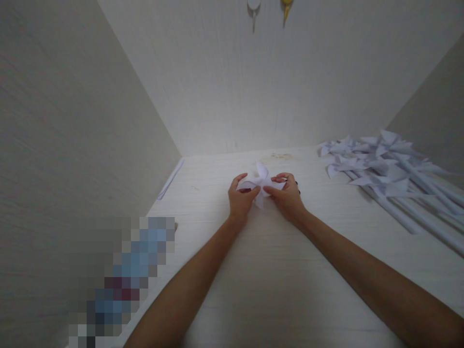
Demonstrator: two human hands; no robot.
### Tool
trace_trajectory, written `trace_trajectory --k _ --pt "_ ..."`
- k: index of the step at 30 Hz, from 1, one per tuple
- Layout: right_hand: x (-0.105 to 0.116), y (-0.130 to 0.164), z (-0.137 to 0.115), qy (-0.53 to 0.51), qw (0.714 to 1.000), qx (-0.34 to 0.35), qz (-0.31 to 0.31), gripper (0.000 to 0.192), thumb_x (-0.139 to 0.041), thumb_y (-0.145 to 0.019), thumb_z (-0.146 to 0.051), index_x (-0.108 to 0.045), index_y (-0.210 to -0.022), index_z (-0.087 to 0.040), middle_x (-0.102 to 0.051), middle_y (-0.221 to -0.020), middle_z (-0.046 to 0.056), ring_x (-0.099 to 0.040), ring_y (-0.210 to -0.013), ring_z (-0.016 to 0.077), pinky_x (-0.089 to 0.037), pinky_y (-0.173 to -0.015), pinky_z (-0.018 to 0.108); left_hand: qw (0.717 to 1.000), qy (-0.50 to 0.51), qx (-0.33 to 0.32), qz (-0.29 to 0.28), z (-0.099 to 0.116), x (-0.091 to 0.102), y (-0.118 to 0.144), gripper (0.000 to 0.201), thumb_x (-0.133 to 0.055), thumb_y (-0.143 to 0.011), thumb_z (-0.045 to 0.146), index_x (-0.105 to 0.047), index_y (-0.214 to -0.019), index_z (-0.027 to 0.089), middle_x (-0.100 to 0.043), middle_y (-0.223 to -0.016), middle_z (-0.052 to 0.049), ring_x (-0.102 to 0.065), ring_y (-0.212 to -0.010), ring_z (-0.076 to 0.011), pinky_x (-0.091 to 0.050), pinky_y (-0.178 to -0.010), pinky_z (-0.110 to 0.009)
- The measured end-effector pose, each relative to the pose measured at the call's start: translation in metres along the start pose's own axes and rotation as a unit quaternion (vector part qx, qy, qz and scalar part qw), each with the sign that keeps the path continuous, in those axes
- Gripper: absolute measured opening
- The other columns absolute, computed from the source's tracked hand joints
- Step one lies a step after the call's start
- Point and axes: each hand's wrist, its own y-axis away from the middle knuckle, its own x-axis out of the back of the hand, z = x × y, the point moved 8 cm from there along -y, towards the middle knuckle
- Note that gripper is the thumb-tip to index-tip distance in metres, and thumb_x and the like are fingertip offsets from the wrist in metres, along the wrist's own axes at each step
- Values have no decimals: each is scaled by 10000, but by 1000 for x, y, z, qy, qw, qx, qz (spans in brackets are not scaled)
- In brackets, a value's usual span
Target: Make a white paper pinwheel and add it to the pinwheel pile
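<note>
We pinch a white paper pinwheel [261, 182] between our left hand [241, 198] and right hand [288, 195], mid-counter [275, 270]. Finished pinwheels [391, 179] on sticks lie piled at far right.

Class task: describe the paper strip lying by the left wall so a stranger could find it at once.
Start at the white table and follow its left edge to the side wall. There lies a paper strip, flat and alone, unlike the folded pinwheel between the hands or the pinwheel pile far right.
</note>
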Motion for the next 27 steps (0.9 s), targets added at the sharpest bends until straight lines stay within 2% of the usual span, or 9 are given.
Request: trace_trajectory --k 3,6,12,17,27 --pt "0 1 2 -6 999 -33 1 574 -738 -448 -301 -391 -899 -229 -530 -879 -9 -511 -644 112 -437 -596 292 1000 -17 -9 -4 2 -1 1 568 -688 -488 147 -520 -1031 144 -577 -590 24 -527 -516 -85 -412 -498 -192" --pt "-1 2 2 1 999 -38 -3 564 -735 -447 -305 -393 -889 -229 -522 -877 -9 -507 -648 115 -432 -603 298 1000 -23 -9 -7 3 -2 1 554 -681 -497 134 -517 -1026 149 -567 -587 32 -520 -514 -81 -408 -497 -189" --pt "2 2 1 26 999 -30 13 552 -727 -451 -317 -393 -883 -232 -507 -849 -20 -485 -640 115 -408 -595 286 1000 -22 -7 -20 1 -4 3 600 -679 -505 142 -478 -1070 154 -558 -588 36 -515 -518 -83 -405 -507 -195" --pt "4 1 -1 37 999 -3 15 548 -704 -469 -336 -392 -909 -236 -505 -832 -25 -478 -643 116 -395 -592 277 999 17 17 -35 -3 -8 5 640 -671 -521 151 -422 -1111 136 -569 -570 39 -523 -509 -81 -398 -513 -191" --pt "3 0 -4 25 999 23 5 528 -708 -477 -319 -388 -889 -236 -486 -819 -32 -462 -631 109 -387 -594 272 997 52 22 -45 -4 -9 6 625 -679 -512 169 -401 -1071 146 -548 -519 72 -492 -460 -60 -378 -499 -185"
